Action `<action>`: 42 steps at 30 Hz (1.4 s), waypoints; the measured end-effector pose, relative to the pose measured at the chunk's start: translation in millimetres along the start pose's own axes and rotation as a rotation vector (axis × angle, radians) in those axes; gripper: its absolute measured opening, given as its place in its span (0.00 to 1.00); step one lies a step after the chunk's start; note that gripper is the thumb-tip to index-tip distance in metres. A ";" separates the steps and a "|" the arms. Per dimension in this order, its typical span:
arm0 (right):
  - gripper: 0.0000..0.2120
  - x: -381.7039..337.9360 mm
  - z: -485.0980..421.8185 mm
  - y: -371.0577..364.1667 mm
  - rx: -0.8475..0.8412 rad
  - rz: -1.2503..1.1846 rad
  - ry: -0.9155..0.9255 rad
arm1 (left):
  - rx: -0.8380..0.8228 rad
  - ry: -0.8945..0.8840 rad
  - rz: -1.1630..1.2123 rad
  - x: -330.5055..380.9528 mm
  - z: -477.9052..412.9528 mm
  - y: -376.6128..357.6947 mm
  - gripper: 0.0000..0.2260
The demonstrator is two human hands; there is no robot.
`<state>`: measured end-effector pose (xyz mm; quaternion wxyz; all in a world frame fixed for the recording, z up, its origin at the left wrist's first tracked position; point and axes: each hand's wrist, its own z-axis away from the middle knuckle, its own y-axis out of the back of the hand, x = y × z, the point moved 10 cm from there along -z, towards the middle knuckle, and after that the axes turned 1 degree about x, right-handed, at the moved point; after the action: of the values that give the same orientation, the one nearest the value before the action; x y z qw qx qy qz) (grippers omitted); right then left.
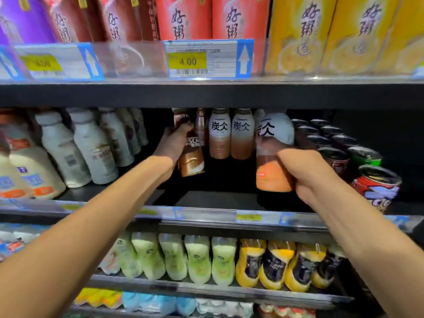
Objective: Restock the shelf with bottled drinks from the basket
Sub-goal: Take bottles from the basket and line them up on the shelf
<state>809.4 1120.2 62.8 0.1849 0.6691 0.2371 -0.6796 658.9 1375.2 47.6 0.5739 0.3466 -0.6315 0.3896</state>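
Both my arms reach into the middle shelf (206,200). My left hand (174,143) grips a brown coffee bottle (191,157) with a gold and white label, held deep in the shelf left of centre. My right hand (305,173) grips a white-topped orange tea bottle (271,157) from its right side, close to the shelf front. Two matching tea bottles (230,134) stand at the back between my hands. The basket is out of view.
White milk bottles (91,145) fill the shelf's left side. Dark cans (332,143) stand in rows at the right, with a red can (376,187) nearest. Red and yellow cartons (298,31) sit above; green and yellow bottles (206,260) line the shelf below.
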 end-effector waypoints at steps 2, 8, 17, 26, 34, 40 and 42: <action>0.23 -5.3 -19.4 -8.0 0.024 0.042 0.065 | -0.035 -0.040 -0.084 -1.0 -19.3 -0.4 0.35; 0.37 8.6 -72.5 -13.5 0.093 0.222 0.095 | -0.030 -0.147 -0.194 -13.1 -80.2 -2.6 0.22; 0.34 9.8 -106.4 -0.6 0.398 0.500 0.137 | -0.074 -0.259 -0.341 -11.7 -123.0 -7.0 0.15; 0.38 6.5 -139.0 2.9 0.374 0.642 0.113 | -0.083 -0.187 -0.268 -20.3 -154.5 -1.2 0.13; 0.34 8.7 -149.5 5.2 0.376 0.672 0.123 | -0.003 -0.150 -0.178 -27.4 -170.5 2.4 0.12; 0.35 10.3 -147.5 4.8 0.383 0.677 0.119 | 0.016 -0.157 -0.259 -22.9 -169.6 9.6 0.19; 0.35 10.4 -147.1 4.6 0.389 0.673 0.120 | 0.018 -0.139 -0.261 -23.2 -168.6 10.2 0.21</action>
<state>932.6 1200.9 53.2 0.2531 0.7704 -0.1184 -0.5731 728.9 1529.6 30.0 0.5713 0.4570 -0.6158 0.2926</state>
